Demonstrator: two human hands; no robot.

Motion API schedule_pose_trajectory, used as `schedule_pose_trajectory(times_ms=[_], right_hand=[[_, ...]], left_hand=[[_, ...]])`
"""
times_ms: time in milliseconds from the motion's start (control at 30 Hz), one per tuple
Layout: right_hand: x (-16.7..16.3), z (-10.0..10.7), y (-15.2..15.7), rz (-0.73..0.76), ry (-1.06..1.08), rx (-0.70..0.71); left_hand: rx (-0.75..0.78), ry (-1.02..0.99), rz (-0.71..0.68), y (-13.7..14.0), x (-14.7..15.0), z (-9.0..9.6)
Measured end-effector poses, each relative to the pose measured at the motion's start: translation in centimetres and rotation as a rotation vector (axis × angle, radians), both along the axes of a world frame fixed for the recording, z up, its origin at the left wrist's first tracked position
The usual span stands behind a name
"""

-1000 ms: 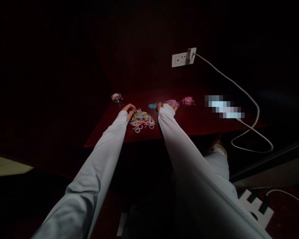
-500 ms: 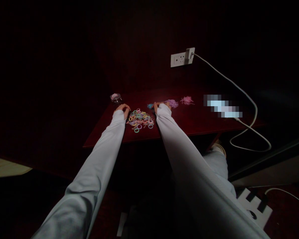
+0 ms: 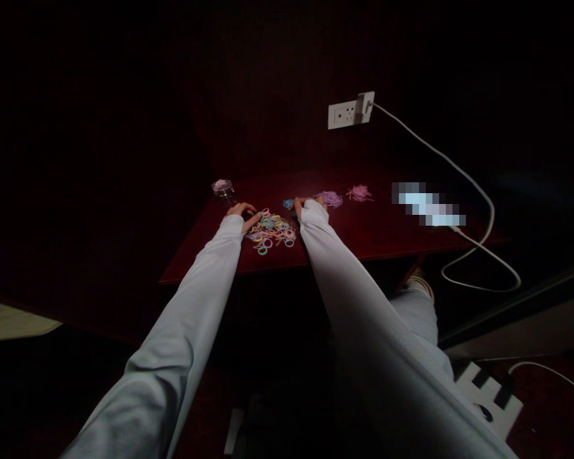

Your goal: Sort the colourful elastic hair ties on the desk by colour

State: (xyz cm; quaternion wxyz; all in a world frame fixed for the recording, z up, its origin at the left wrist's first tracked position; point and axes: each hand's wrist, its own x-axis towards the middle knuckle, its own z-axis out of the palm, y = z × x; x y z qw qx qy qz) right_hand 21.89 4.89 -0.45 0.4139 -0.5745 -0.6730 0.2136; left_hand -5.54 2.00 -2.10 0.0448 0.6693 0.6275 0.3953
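Note:
A loose pile of colourful hair ties (image 3: 273,228) lies near the table's front edge, made of small pastel rings. My left hand (image 3: 243,215) is at the pile's left side, fingers apart, thumb and fingertips touching or just over its nearest rings. To the right of the pile is my right hand (image 3: 310,204), mostly covered by its sleeve; its fingertips are hidden. It rests between a small blue heap (image 3: 288,204) and a purple heap (image 3: 331,199) of thin bands. A pink heap (image 3: 360,192) of similar bands sits farther right.
A clear jar (image 3: 224,189) with something pink on top stands behind my left hand. On the dark red table (image 3: 196,252), a blurred bright device (image 3: 428,205) is joined by a white cable (image 3: 440,153) to the wall socket (image 3: 343,115).
My left hand has shifted right, and its thumb and fingers have reached toward the hair ties. My right hand stays almost in the same spot.

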Motion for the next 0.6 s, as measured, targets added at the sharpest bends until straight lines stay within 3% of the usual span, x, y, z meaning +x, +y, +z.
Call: schedule_pose_trajectory(times_ms=[167,300,600], right_hand=[[0.0,-0.5,0.5,-0.008,0.017,-0.016],[0.0,-0.6,0.4,0.000,0.045,-0.002],[0.0,1.4,-1.8,0.080,-0.059,-0.087]], left_hand=[[-0.053,0.025,-0.034,-0.1,0.4,-0.1],[-0.086,-0.078,-0.058,-0.7,1.6,0.5],[-0.087,-0.191,-0.047,-0.8,1.5,0.5]])
